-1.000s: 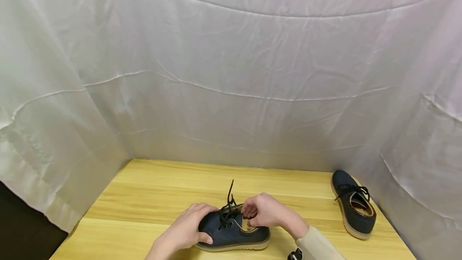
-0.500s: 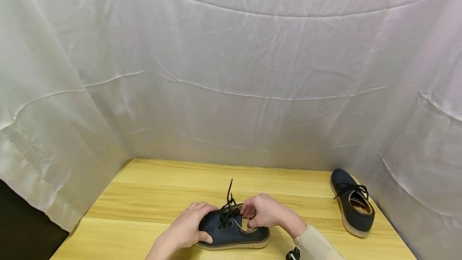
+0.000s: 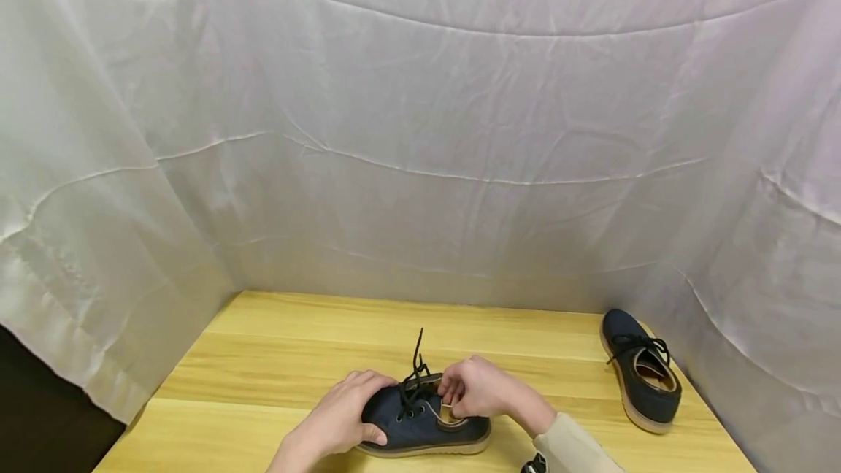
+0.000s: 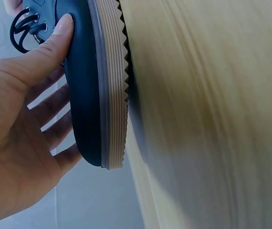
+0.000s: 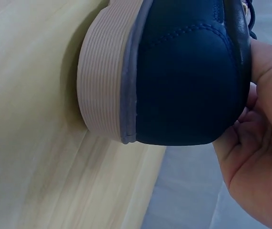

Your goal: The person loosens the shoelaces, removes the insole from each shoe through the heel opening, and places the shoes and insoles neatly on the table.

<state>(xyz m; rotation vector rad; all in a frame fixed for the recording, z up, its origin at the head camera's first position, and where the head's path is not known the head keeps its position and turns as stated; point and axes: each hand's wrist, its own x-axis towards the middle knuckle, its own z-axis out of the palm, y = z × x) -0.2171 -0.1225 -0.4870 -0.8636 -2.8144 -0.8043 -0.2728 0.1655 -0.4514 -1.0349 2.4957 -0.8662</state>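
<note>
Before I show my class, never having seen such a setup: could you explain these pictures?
No machine here, just a person's left hand and right hand. The wide picture is from a head camera; the close ones, from a camera on each wrist. On the table stand a near shoe and, to the right, a far shoe. The left hand holds the near shoe's toe. The right hand is at its opening, fingers curled; what they grip, if anything, is hidden.
</note>
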